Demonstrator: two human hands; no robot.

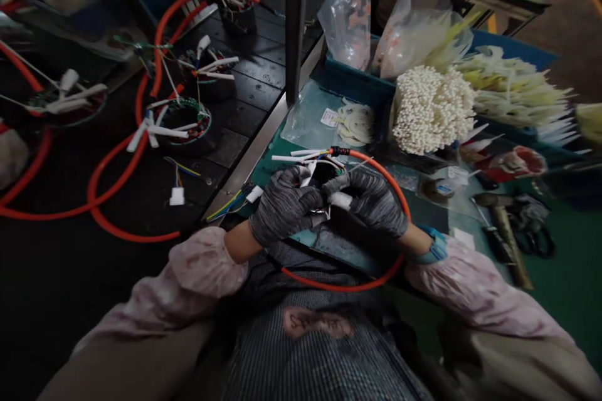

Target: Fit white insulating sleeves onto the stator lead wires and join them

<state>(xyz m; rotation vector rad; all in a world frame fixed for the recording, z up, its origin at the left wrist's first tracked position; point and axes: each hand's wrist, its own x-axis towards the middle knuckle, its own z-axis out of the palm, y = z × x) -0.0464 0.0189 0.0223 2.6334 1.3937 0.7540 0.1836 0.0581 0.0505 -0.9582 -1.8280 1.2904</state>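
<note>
In front of my body a motor stator [324, 170] with coil wires and white insulating sleeves [301, 156] lies on the green bench, partly hidden by my gloves. An orange cable [383, 170] runs from its black-taped end round my right side. My left hand [286, 203], in a grey knit glove, is closed at the stator's near left rim, a white sleeve showing by its fingertips. My right hand [374, 202], gloved alike, has its fingers pinched over the right rim beside a small white piece [340, 200]. What exactly lies between those fingers is hidden.
More stators [188, 122] with orange cables stand on the dark slatted line at left, beside a loose white connector [177, 196]. A metal post [296, 25] rises ahead. At right are bundled white sleeves [433, 109], a blue bin [360, 84], a hammer [510, 238] and scissors [536, 232].
</note>
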